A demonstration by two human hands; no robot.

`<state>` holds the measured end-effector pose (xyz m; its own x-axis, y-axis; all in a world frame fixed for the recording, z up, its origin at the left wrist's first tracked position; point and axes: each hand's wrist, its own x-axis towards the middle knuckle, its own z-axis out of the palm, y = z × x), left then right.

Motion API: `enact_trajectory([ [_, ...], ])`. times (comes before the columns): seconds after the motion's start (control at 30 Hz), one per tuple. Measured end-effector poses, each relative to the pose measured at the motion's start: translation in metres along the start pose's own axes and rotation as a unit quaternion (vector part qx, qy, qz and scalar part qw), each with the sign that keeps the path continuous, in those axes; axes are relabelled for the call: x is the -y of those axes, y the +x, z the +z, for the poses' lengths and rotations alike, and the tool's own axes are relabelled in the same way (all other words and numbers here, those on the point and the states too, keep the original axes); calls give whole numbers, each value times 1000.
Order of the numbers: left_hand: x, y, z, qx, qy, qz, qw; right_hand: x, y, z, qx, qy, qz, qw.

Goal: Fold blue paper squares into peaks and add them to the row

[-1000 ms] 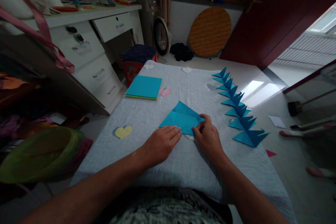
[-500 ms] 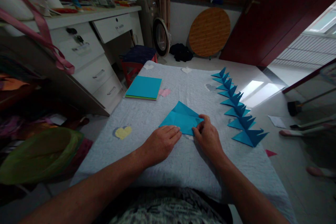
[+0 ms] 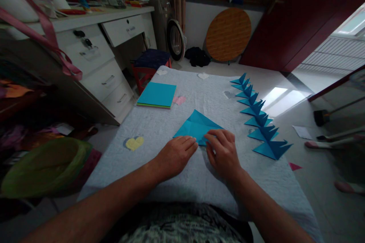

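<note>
A partly folded sheet of blue origami paper [image 3: 196, 123] lies on the cloth-covered table, its point facing away from me and crease lines showing across it. My left hand [image 3: 178, 153] rests flat on its near left edge, fingers together and stretched out, thumb hidden. At the near right edge, my right hand [image 3: 224, 150] has its fingers curled, with thumb and fingertips closed on the paper. Along the table's right side stands a row of several pointed blue folded paper figures [image 3: 265, 133].
A stack of square paper [image 3: 157, 95], blue on top, sits toward the far left of the table [image 3: 159, 197]. Left of it are a white drawer desk [image 3: 104, 79], a red stool [image 3: 139, 78] and a green-lined bin [image 3: 45, 171]. A round wooden board [image 3: 228, 34] leans by the far wall.
My right hand has moved left along the near edge, and the paper's right corner now looks folded under or flattened. My left hand has stayed in place.
</note>
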<state>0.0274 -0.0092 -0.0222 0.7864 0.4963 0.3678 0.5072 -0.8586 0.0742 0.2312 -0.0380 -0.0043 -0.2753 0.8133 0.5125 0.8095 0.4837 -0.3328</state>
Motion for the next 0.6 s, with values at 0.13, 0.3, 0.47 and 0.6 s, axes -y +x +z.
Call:
enact_trajectory([
  [0.13, -1, 1, -1, 7, -14, -6, 1000, 9, -1, 3, 84, 85, -84, 989],
  [0.3, 1, 1, -4, 12, -41, -14, 999, 7, 3, 5, 159, 65, -33, 985],
  [0.47, 18, -1, -12, -12, -155, -92, 984, 4, 19, 1, 237, 14, -47, 970],
  [0.6, 34, -4, -17, -36, -169, -224, 959, 6, 29, 2, 254, -25, -79, 964],
])
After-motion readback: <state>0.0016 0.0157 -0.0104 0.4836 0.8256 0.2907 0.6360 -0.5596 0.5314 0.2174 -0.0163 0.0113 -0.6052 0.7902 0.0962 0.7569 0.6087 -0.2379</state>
